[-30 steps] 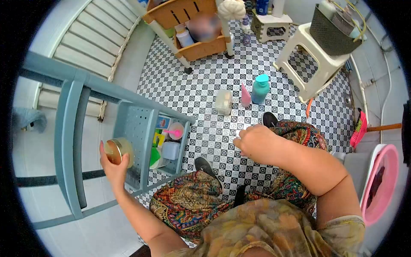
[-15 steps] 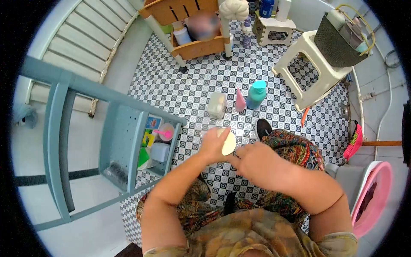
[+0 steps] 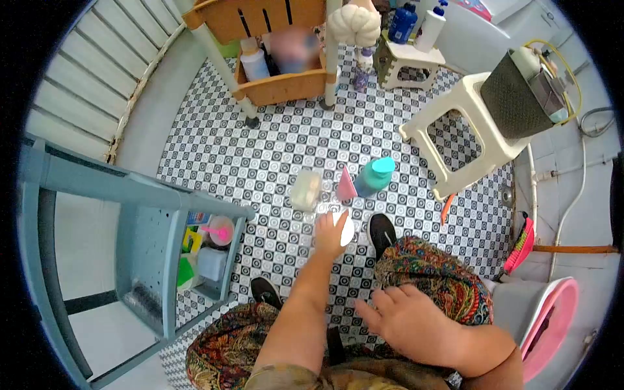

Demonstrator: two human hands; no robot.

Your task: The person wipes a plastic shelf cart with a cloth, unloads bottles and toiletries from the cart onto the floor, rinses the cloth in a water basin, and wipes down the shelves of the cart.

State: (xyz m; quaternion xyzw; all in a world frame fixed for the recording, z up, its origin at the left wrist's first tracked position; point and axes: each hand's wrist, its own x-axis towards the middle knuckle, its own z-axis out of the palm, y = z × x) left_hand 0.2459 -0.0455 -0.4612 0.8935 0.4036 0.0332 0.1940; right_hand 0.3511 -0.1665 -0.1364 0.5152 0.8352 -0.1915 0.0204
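Note:
My left hand (image 3: pixel 330 235) is wrapped round a pale container with a smooth, white oval face (image 3: pixel 346 229), down close to the floor. Most of its body is hidden by my fingers, so I cannot tell its kind. Just beyond stand a translucent plastic box (image 3: pixel 305 191), a pink tube (image 3: pixel 346 184) upright on its cap end, and a teal bottle (image 3: pixel 375 177). Over my right knee, my right hand (image 3: pixel 416 322) hangs with its fingers loosely spread and nothing visible in them.
A blue-grey shelf rack (image 3: pixel 146 260) stands on the left, with small boxes and a tub holding a pink scoop (image 3: pixel 221 231). Behind is a wooden cart (image 3: pixel 286 88). On the right are a white stool (image 3: pixel 455 107) bearing a dark basket (image 3: pixel 513 97), and a pink basin (image 3: pixel 560 325).
My left hand has reached forward and lowered with the pale container. My right hand has let go of it and drawn back towards my knee. The view has shifted too.

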